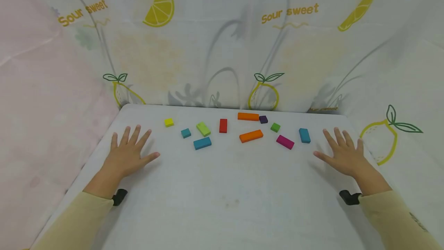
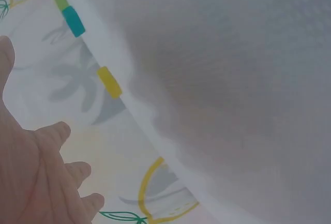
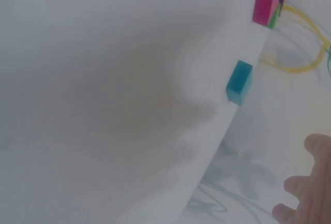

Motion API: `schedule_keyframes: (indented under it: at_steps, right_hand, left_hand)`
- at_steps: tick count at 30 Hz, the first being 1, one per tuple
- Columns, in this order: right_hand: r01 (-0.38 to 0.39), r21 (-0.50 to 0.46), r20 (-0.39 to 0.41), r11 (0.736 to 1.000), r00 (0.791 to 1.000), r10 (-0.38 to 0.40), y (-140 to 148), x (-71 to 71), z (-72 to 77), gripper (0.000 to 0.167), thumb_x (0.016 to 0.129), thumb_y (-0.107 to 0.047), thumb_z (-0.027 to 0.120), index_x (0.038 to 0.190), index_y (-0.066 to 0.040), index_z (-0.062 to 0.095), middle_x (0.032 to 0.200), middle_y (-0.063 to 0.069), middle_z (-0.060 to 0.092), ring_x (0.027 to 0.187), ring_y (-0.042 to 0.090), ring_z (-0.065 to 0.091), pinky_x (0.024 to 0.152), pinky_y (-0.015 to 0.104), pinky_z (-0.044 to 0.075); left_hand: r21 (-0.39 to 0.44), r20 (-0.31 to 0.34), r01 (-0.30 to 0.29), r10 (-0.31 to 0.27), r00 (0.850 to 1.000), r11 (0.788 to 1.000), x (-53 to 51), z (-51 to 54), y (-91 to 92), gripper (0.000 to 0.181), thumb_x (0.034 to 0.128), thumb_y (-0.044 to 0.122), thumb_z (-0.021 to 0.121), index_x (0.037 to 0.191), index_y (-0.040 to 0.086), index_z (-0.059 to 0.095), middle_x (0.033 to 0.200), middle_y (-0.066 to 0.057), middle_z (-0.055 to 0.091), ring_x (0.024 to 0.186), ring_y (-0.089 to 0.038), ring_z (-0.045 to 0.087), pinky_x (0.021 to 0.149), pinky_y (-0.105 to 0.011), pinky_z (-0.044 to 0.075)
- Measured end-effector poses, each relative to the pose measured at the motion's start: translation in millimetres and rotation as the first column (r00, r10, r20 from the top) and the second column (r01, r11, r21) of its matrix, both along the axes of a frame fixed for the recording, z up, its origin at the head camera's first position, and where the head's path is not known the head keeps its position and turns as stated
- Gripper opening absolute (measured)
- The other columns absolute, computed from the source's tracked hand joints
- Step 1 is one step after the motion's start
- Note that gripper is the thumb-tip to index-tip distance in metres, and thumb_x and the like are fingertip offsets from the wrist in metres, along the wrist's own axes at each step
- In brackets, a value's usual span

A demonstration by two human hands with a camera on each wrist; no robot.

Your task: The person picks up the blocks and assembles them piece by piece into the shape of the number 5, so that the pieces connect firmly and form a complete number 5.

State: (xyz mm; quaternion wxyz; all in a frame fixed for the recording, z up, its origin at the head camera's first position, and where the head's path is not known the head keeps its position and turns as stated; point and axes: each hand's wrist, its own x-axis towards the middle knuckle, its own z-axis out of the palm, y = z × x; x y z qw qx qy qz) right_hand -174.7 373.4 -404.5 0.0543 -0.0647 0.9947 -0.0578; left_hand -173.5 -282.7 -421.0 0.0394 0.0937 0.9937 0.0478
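My left hand [image 1: 127, 155] is spread flat over the left side of the white table, holding nothing. Nearest to it are a yellow block [image 1: 169, 122], a small teal block [image 1: 185, 133] and a longer blue block [image 1: 202, 143]. On the right my other hand [image 1: 345, 156] also has its fingers spread with nothing in them. A blue block [image 1: 305, 135] lies just left of its fingertips, and a magenta block [image 1: 285, 142] is farther left. Both palms appear raised above the table, casting shadows. In the left wrist view the yellow block [image 2: 109, 82] sits near the table edge.
Between the hands lie a lime block [image 1: 203, 129], a red block [image 1: 223, 125], two orange blocks [image 1: 251, 136], a dark purple block [image 1: 263, 119] and a green block [image 1: 275, 127]. Behind the table [image 1: 222, 188] hangs a lemon-printed cloth [image 1: 222, 49].
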Motion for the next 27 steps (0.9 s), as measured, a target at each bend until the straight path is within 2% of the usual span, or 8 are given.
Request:
schedule_keyframes:
  at_steps: [8,17,22,27]
  right_hand:
    - [-0.028,-0.017,-0.005,0.999,1.000,0.028,-17,-4.2,6.9,0.099,0.094,-0.071,0.044,0.161,-0.011,0.003,0.160,0.034,-0.001,0.144,0.056,-0.005,0.103,0.078,-0.013]
    - [-0.067,-0.027,-0.009,0.997,0.998,0.067,-42,-14.6,12.2,0.098,0.093,-0.069,0.047,0.161,-0.012,0.006,0.162,0.031,0.000,0.146,0.054,-0.003,0.105,0.077,-0.011]
    - [-0.091,-0.056,-0.020,0.994,0.996,0.090,-56,-20.1,14.3,0.093,0.094,-0.067,0.048,0.161,-0.013,0.012,0.163,0.029,0.002,0.147,0.053,-0.001,0.106,0.076,-0.010]
    - [-0.115,-0.047,-0.030,0.992,0.993,0.114,-68,-27.8,13.3,0.091,0.095,-0.067,0.047,0.161,-0.014,0.014,0.164,0.028,0.004,0.147,0.051,-0.001,0.108,0.074,-0.008]
  left_hand:
    - [0.006,-0.029,0.021,-0.020,0.999,1.000,-2.7,4.1,12.6,0.098,0.0915,0.077,0.040,0.161,0.013,0.017,0.164,-0.026,0.005,0.148,-0.051,-0.003,0.109,-0.068,-0.016]
    - [0.013,-0.041,0.047,-0.046,0.998,0.999,-11.5,5.6,35.4,0.096,0.0917,0.078,0.039,0.161,0.015,0.018,0.165,-0.024,0.004,0.149,-0.048,-0.004,0.111,-0.066,-0.015]
    - [0.024,-0.048,0.079,-0.078,0.996,0.997,-17.4,5.3,50.8,0.095,0.0917,0.077,0.040,0.161,0.015,0.020,0.165,-0.023,0.004,0.150,-0.047,-0.003,0.113,-0.065,-0.013]
    - [0.035,-0.068,0.122,-0.119,0.991,0.992,-24.5,6.7,66.2,0.093,0.0923,0.075,0.042,0.161,0.016,0.021,0.166,-0.020,0.005,0.151,-0.045,-0.002,0.114,-0.064,-0.010]
